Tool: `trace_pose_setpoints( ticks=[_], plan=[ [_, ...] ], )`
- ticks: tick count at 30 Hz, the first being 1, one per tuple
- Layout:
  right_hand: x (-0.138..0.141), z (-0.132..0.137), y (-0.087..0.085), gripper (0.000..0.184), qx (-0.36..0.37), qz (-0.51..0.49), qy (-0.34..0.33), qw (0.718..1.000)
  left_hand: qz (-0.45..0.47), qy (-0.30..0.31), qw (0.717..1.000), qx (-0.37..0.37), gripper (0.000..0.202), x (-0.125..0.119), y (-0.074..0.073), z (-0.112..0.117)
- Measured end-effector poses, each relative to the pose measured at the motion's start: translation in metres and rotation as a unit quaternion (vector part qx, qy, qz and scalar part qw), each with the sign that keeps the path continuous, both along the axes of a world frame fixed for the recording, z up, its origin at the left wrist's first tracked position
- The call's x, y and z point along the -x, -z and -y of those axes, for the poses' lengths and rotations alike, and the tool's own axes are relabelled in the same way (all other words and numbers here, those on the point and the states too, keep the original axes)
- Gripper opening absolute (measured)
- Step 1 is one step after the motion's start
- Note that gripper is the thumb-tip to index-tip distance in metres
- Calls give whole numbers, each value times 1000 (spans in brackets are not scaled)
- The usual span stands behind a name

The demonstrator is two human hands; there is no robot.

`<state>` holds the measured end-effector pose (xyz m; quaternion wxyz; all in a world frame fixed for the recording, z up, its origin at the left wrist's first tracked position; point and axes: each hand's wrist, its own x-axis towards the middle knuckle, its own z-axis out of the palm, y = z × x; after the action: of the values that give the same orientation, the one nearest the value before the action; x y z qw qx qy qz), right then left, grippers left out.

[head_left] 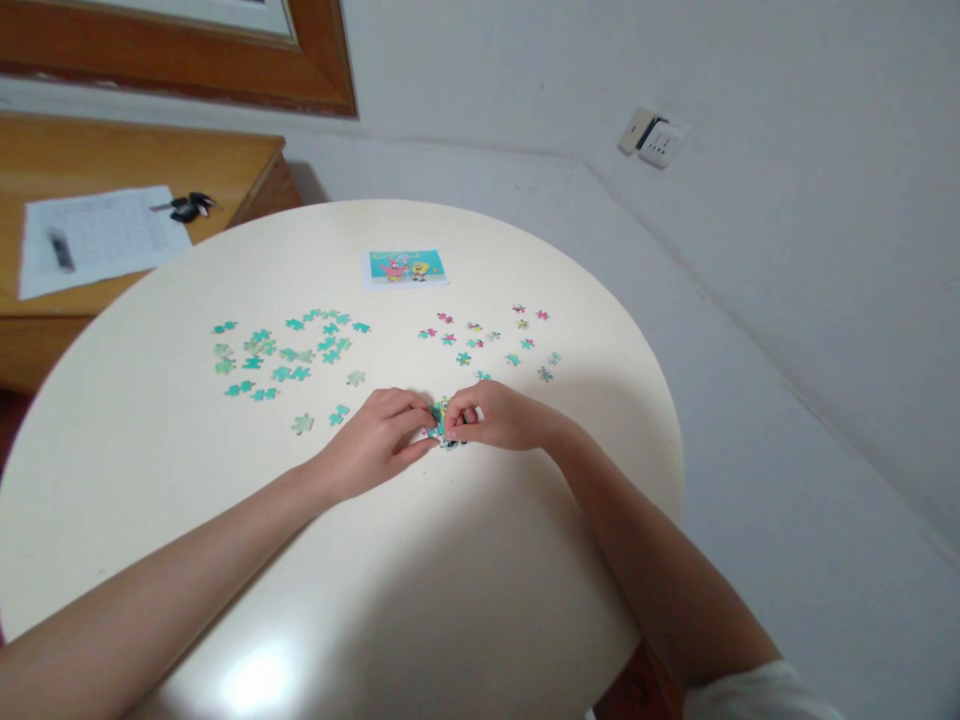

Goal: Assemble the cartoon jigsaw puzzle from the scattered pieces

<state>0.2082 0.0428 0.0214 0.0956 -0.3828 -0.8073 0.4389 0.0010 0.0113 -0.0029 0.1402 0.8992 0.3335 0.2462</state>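
Observation:
Between my hands lies a small joined cluster of jigsaw pieces point(442, 408), teal with yellow and pink, partly covered by fingers. My left hand point(391, 428) grips its left edge, thumb in front and fingertips behind. My right hand point(495, 415) is closed in a pinch at its right side; the piece under those fingertips is mostly hidden. Just left of my left hand are a loose teal piece point(339, 414) and a pale green piece point(303, 424). Beyond my right hand, pink, yellow and teal pieces point(475, 343) lie scattered.
Many teal and pale green pieces point(281, 373) spread over the left of the round white table point(225, 500). A picture card point(407, 267) lies at the back. A wooden desk point(135, 150) behind holds a paper sheet point(105, 235) and keys point(191, 206). Walls stand behind and right.

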Motion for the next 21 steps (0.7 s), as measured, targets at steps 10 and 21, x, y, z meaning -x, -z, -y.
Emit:
trace_pose_setpoints(
  ticks=[10,21],
  plan=[
    [2,3,-3,7,-27,23,-13,999,6,-3,1000,2,18,0,3,0],
    [3,5,-3,10,-28,21,-15,999,6,1,1000,2,18,0,1,0]
  ],
)
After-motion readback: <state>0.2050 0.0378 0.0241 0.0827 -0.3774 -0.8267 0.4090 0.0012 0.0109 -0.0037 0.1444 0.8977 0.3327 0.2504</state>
